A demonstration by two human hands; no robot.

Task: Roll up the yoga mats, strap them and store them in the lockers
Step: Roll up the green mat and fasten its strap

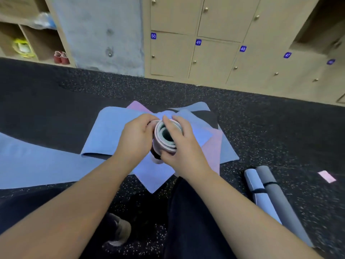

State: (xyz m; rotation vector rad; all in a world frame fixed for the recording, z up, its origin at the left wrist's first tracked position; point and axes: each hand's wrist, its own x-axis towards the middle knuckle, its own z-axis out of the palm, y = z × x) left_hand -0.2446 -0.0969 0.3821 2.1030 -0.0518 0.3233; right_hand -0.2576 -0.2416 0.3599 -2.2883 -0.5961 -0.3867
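My hands, left [137, 135] and right [180, 146], grasp rolled pink foam yoga mat [165, 138] | unstrapped, I judge it could uncoil.

Dim, soft, edges warped and blurred

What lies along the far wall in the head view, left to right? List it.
Open cubbies with red shoes → grey concrete pillar → locker 50 → locker 49 → locker 48.

Both hands [137, 139] [179, 146] curled, gripping.
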